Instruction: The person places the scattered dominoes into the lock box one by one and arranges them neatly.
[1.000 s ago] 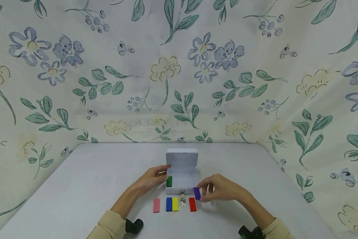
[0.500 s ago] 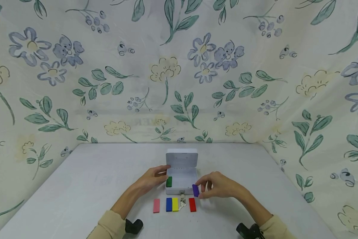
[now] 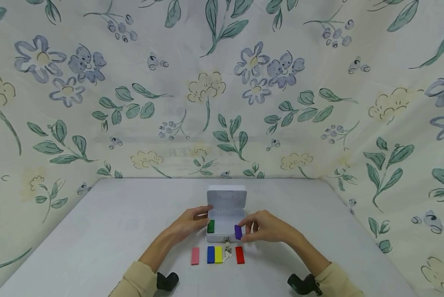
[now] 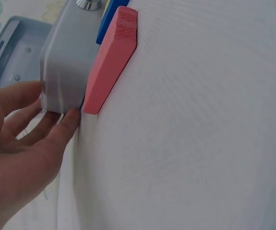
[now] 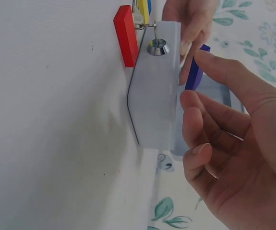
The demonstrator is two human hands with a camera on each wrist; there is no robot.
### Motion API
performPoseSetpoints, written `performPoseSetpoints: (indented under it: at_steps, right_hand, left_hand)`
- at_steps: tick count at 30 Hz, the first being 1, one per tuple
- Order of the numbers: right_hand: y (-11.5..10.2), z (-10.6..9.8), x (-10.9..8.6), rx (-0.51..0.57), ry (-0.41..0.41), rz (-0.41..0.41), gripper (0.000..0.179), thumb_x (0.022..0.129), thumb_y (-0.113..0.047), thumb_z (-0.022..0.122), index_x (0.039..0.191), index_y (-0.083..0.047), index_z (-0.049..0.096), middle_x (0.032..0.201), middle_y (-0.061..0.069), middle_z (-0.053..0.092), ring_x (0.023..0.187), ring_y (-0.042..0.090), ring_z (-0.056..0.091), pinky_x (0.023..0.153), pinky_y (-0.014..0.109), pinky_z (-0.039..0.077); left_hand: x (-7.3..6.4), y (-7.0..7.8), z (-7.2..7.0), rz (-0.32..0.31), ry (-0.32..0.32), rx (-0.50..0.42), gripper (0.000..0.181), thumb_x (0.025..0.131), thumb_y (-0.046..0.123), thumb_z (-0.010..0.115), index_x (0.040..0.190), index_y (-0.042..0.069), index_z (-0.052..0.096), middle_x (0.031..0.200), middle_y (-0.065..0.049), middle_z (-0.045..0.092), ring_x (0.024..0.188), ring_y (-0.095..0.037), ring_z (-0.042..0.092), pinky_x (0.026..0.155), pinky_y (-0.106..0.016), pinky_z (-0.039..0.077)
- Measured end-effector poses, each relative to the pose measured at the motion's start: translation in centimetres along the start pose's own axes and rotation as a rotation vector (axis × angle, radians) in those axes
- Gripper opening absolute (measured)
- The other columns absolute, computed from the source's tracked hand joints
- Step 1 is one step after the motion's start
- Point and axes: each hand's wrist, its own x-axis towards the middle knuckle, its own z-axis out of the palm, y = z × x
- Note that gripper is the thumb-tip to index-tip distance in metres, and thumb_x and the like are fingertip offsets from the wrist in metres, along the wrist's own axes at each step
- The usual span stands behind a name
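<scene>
A small pale metal cash box (image 3: 216, 238) stands on the table with its lid (image 3: 226, 199) raised. My right hand (image 3: 264, 226) pinches a purple block (image 3: 238, 232) between thumb and fingers, over the box's front right rim. The purple block (image 5: 195, 69) is tilted in the right wrist view. My left hand (image 3: 188, 220) rests its fairly straight fingers against the box's left wall, also seen in the left wrist view, where the left hand (image 4: 27, 143) touches the wall from rim to base. A green block (image 3: 210, 226) lies inside, at the left.
In front of the box lie a pink block (image 3: 195, 255), a blue block (image 3: 211, 255), a yellow block (image 3: 218, 255) and a red block (image 3: 240, 255). Keys (image 3: 227, 250) hang from the lock (image 5: 158, 47). A floral cloth (image 3: 170, 136) stands behind the table.
My right hand has carried the purple block left and away from me, from beside the box's front right corner to over the rim. The left hand has stayed at the left wall.
</scene>
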Motion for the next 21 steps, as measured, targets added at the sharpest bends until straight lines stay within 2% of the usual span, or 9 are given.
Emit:
performPoseSetpoints:
  at_steps: [10, 21]
  right_hand:
    - [-0.2, 0.2, 1.1, -0.035, 0.035, -0.026, 0.038, 0.084, -0.029, 0.078, 0.114, -0.008, 0.072, 0.075, -0.004, 0.066, 0.069, 0.014, 0.057, 0.061, 0.018, 0.05]
    - [0.0, 0.6, 2.4, -0.058, 0.079, -0.011, 0.037, 0.084, -0.028, 0.078, 0.114, -0.008, 0.072, 0.074, -0.004, 0.064, 0.069, 0.011, 0.057, 0.06, 0.017, 0.051]
  left_hand:
    - [0.1, 0.0, 0.0, -0.004, 0.0, 0.015, 0.054, 0.095, 0.015, 0.062, 0.147, 0.013, 0.046, 0.157, -0.016, 0.037, 0.143, -0.041, 0.036, 0.113, -0.053, 0.039]
    - [0.0, 0.0, -0.1, -0.009, -0.001, 0.024, 0.054, 0.095, 0.018, 0.063, 0.147, 0.015, 0.046, 0.156, -0.014, 0.038, 0.143, -0.04, 0.037, 0.112, -0.052, 0.039]
